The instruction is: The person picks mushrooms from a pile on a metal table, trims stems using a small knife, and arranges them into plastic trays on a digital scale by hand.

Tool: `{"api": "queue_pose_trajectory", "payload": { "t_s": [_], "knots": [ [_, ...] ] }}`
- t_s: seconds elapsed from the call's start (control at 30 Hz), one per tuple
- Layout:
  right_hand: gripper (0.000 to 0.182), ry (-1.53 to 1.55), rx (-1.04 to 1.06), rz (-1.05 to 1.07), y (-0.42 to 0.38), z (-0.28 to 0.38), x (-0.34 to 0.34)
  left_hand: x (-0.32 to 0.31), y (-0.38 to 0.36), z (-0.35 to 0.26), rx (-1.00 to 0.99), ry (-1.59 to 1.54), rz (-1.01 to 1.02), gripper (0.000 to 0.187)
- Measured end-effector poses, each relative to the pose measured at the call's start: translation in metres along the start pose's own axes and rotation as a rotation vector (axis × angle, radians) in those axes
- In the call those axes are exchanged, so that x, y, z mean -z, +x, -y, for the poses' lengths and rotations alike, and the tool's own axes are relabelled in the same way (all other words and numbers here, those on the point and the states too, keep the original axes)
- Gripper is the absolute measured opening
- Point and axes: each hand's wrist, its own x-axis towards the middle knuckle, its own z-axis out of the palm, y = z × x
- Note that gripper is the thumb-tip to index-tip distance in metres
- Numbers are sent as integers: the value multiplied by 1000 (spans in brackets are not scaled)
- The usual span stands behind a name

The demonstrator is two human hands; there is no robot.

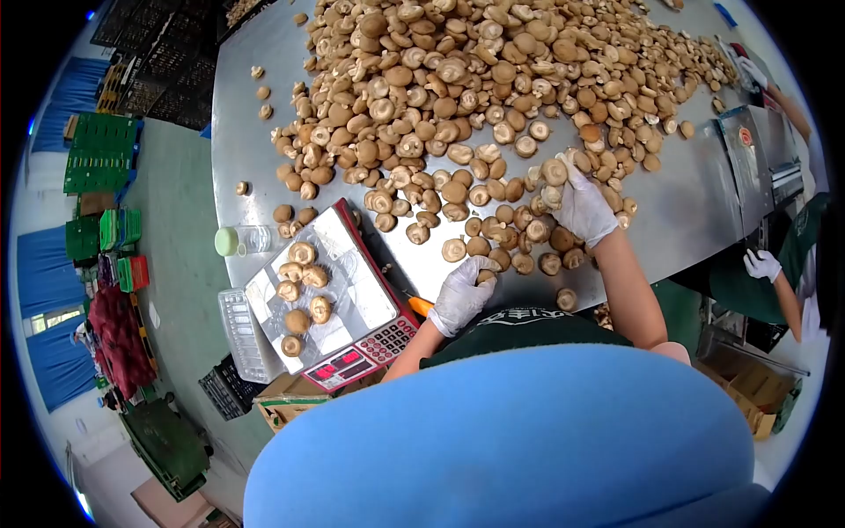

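Observation:
My right hand (588, 209), in a white glove, is closed around shiitake mushrooms (553, 172) at the near side of a large heap. A white glove also covers my left hand (462, 297), close to the table's front edge. Its fingers curl round a shiitake mushroom (486, 276), which they partly hide. Several loose mushrooms (523, 263) lie between my hands. To the left, a red-framed digital scale (356, 280) carries several mushrooms (320, 309) on its plate.
The mushroom heap (422, 79) covers much of the metal table (251, 114). A clear plastic tray (244, 339) and a green-lidded jar (242, 240) are beside the scale. An orange handle (421, 306) lies near my left hand. A co-worker's gloved hand (762, 265) is at right.

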Motion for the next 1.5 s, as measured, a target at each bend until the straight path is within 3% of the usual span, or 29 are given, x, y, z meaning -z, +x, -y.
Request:
{"api": "queue_pose_trajectory", "payload": {
  "t_s": [0.23, 0.3, 0.37, 0.43, 0.47, 0.5, 0.57, 0.63, 0.67, 0.77, 0.8, 0.87, 0.9, 0.93, 0.97, 1.03, 1.07, 1.2, 1.3, 1.37, 1.43, 1.5],
  "knots": [
    [37, -15, -71, -98, -8, -11, -10, 3, -2, -6, 109, -138, 85, 20],
    [43, -800, -17, 85, -24, -24, -18, 4, 3, 2, 143, -614, 210, 24],
    [48, -1267, 277, 279, -39, -54, -27, 6, 0, -17, 185, -752, 253, 27],
    [51, -1267, 157, 256, -56, -68, -42, 5, -1, -25, 224, -890, 298, 30],
    [48, -1379, 309, 252, -55, -65, -43, 3, -2, -25, 245, -888, 300, 30],
    [48, -1379, 307, 254, -50, -62, -42, 3, -4, -26, 266, -887, 302, 31],
    [42, -1287, 522, 50, -32, -53, -39, 10, -3, -21, 258, -799, 354, 32],
    [23, -1597, 698, -117, 2, -44, -27, 12, 0, -7, 200, -889, 461, 37],
    [23, -1790, 923, -152, 13, -41, -20, 14, -2, -16, 252, -894, 443, 40],
    [33, -2050, 746, -151, 41, -39, -5, 14, -5, -22, 212, -926, 424, 41],
    [36, -1942, 599, -104, 39, -30, -8, 15, -3, -19, 209, -925, 423, 41],
    [36, -1860, 637, -90, 38, -26, -9, 19, -1, -15, 128, -1029, 506, 61],
    [37, -1775, 666, -83, 36, -26, -10, 20, -3, -19, 127, -1032, 495, 61],
    [46, -1586, 479, -42, 30, -25, -10, 21, -4, -25, 92, -1045, 445, 69],
    [46, -1589, 473, -30, 18, -25, -20, 22, -4, -30, 58, -1059, 395, 77],
    [64, -713, 290, 225, -8, -25, -41, 24, -2, -28, 43, -1066, 410, 82],
    [77, -680, 223, 304, -17, -22, -45, 24, -1, -31, 70, -1101, 378, 78],
    [81, -607, 175, 392, -48, -30, -68, 17, 9, -36, 111, -1081, 265, 63],
    [80, -520, 105, 394, -47, -50, -46, 7, 10, -42, 63, -1096, 203, 53],
    [78, -511, 91, 417, -46, -53, -47, 6, 14, -29, 19, -1263, 288, 46],
    [74, -535, 56, 434, -50, -51, -53, 7, 8, -29, 127, -1240, 161, 46],
    [70, -539, 75, 444, -53, -56, -53, 10, 10, -6, 134, -1270, 305, 52]
  ]
}}
